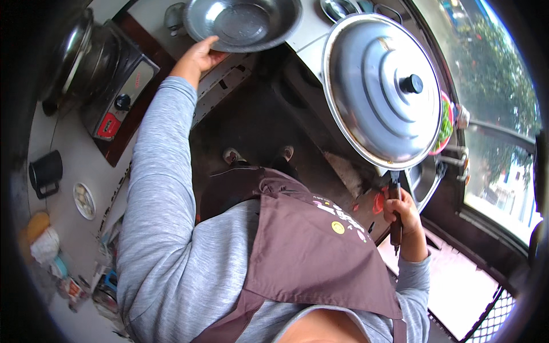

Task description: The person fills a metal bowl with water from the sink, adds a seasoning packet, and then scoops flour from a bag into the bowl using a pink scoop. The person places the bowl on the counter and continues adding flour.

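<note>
My left hand (200, 55) grips the near rim of a wide steel basin (244, 21), thumb over the edge. The basin shows a few wet drops and no food; its far side is cut off by the picture's top. In my right hand (405, 210) is the dark brown handle (395, 214) of a pan. A large domed metal lid (369, 94) with a black knob (411, 84) covers that pan, so its contents are hidden. Brown stains mark the lid's rim.
On the left, an electric cooker (124, 94) with a knob carries a metal pot (73, 55). Near it are a black mug (46, 173) and a small white dish (84, 200). At right, a red bowl of greens (446, 124) stands by a sink (424, 180) and faucet (456, 156).
</note>
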`<state>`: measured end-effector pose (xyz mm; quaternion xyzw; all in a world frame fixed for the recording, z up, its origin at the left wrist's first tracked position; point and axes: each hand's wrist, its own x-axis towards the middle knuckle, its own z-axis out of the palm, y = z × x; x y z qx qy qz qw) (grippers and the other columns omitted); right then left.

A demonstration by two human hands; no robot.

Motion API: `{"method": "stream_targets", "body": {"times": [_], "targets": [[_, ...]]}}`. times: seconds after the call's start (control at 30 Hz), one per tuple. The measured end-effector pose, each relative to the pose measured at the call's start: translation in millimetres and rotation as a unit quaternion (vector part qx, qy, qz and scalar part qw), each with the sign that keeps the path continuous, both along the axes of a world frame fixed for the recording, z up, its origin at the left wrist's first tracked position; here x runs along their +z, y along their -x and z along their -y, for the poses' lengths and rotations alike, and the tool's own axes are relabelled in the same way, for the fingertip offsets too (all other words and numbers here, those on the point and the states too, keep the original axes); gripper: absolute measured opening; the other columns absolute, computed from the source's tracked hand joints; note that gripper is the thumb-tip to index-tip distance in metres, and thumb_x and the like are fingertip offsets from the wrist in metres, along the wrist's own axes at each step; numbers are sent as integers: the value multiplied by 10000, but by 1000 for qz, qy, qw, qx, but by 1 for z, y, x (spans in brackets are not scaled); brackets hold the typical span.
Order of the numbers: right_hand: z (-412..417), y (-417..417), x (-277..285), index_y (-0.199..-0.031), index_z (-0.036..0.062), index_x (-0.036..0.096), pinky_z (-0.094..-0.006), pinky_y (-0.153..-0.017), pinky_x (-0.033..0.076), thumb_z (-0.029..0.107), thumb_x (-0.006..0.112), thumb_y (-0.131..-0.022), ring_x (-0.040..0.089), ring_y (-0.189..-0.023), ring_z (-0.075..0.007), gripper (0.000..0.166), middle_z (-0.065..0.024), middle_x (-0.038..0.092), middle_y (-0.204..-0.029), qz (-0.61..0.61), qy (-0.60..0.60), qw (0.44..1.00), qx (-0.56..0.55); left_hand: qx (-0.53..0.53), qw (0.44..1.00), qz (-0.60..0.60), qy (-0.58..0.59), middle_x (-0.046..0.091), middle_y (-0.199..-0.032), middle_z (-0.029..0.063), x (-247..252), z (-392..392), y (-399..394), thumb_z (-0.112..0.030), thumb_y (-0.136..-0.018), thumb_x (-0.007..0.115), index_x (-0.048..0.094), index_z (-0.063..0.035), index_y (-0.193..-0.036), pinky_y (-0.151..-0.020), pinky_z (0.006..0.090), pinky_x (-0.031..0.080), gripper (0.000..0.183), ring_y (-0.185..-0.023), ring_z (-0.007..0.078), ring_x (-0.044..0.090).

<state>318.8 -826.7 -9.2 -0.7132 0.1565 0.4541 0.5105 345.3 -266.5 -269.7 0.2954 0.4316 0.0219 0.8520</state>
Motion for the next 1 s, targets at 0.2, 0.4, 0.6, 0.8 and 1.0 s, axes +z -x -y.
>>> {"method": "stream_targets", "body": {"times": [0.2, 0.4, 0.6, 0.8, 1.0], "targets": [[16, 20, -12, -843, 9, 467, -246, -403, 361, 41, 555, -676, 422, -400, -124, 192, -43, 464, -554, -31, 0, 999, 6, 12, 997, 70, -23, 425, -1186, 212, 0, -12, -8, -234, -811, 666, 334, -13, -1239, -878, 388, 485, 585, -997, 307, 527], [30, 21, -30, -844, 9, 454, -255, -392, 355, 20, 542, -669, 428, -401, -130, 196, -43, 457, -558, -61, -4, 997, 43, 5, 994, 72, -82, 411, -1200, 349, 28, -16, 52, -193, -861, 571, -29, 41, -1365, -912, 435, 470, 818, -1042, 403, 534], [44, 4, -69, -777, 32, 439, -263, -408, 373, 35, 568, -701, 459, -420, -141, 149, -44, 458, -557, -102, -12, 980, 170, 23, 989, 2, -146, 542, -1097, 252, 61, 69, 187, -232, -878, 526, 393, 42, -1182, -814, 350, 507, 429, -973, 297, 589], [68, -8, -126, -827, 12, 460, -290, -448, 462, 5, 545, -727, 490, -448, -141, 131, -54, 489, -589, -143, -49, 943, 295, 205, 963, -104, -142, 561, -1058, 193, 60, 224, 315, -215, -849, 555, 480, -12, -1106, -755, 358, 510, 336, -929, 283, 604], [69, -14, -192, -782, 23, 470, -266, -441, 407, 17, 576, -717, 486, -456, -137, 124, -41, 493, -575, -163, -5, 906, 390, 255, 927, -193, -195, 529, -1099, 139, 25, 340, 351, -175, -893, 514, 413, -39, -1190, -733, 323, 502, 342, -914, 261, 614]]}}
